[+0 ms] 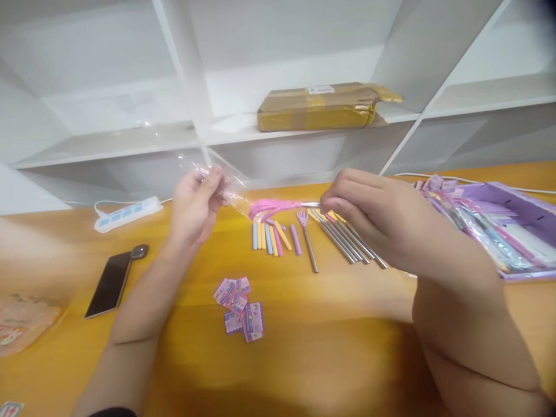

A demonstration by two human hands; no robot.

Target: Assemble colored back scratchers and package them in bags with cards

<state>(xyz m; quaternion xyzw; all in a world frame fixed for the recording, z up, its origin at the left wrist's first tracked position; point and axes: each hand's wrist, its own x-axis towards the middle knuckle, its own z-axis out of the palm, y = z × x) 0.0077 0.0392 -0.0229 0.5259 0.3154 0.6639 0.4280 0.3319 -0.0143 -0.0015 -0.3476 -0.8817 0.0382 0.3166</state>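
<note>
Between the two hands, above the table (313,359), I see the pink scratcher (273,206), its prongs at the clear bag (236,196); whether they are inside, I can't tell. The hands are apart: the right hand (362,202) grips its metal shaft, the left hand (197,202) pinches the bag. I judge that a skewed push could snag or tear the plastic, and a loose pinch could drop it onto the coloured sticks (269,239).
</note>
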